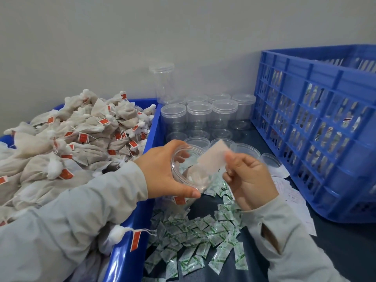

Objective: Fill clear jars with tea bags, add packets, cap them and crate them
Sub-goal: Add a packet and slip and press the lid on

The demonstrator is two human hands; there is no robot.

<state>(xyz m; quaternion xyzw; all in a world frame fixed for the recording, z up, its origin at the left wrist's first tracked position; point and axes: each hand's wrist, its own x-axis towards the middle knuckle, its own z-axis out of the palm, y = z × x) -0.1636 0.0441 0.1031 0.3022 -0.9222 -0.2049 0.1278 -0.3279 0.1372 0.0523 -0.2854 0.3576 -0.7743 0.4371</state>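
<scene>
My left hand (pixel 162 169) grips a clear jar (pixel 184 169) tilted toward me over the dark table, with tea bags inside it. My right hand (pixel 247 179) pinches a pale flat slip (pixel 212 158), blurred, at the jar's mouth. A heap of tea bags (pixel 77 135) with red tags fills the blue bin (pixel 151 139) on the left. Green-and-white packets (pixel 195 235) lie scattered on the table below my hands. Empty capped jars (pixel 199 112) stand at the back. A blue crate (pixel 317 127) on the right holds filled jars.
Loose clear lids (pixel 245 148) lie behind my hands. A tall clear jar (pixel 161 82) stands by the grey wall. White paper slips (pixel 295 198) lie between my right hand and the crate. One tea bag (pixel 122 234) hangs over the bin's near edge.
</scene>
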